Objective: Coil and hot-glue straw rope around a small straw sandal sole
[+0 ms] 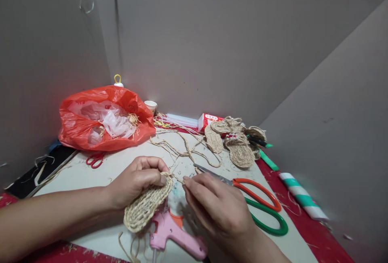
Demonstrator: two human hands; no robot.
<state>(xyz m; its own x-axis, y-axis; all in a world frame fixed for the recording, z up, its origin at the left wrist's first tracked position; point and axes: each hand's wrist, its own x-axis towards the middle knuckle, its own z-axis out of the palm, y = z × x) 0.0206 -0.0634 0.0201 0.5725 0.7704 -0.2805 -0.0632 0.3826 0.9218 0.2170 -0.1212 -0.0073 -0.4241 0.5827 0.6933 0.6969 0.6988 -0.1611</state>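
Pink hot-glue gun: nearest the camera, about half past four from the woven straw sole, partly hidden under it, crowding the space between the hands.
Pale board: spread beneath the work, red cloth past its edges.
Red plastic bag: eleven o'clock, gaping, white plastic and straw inside.
Pile of woven straw soles: two o'clock, overlapping.
Large scissors: three o'clock, orange and green handles, blades partly behind the right hand.
Green-and-white striped roll: three o'clock, farther out.
Loose straw cord: one o'clock, tangled.
Red box: one o'clock, beside the pile.
Small red scissors: between ten and eleven.
Paper cup: twelve o'clock.
Left hand: closed, thumb and fingers gripping the sole's upper end.
Right hand: fingers curled, fingertips pinching a straw strand.
Sole's look: tan, elongated, rounded ends, lengthwise coils, tilted, strand trailing from its upper tip.
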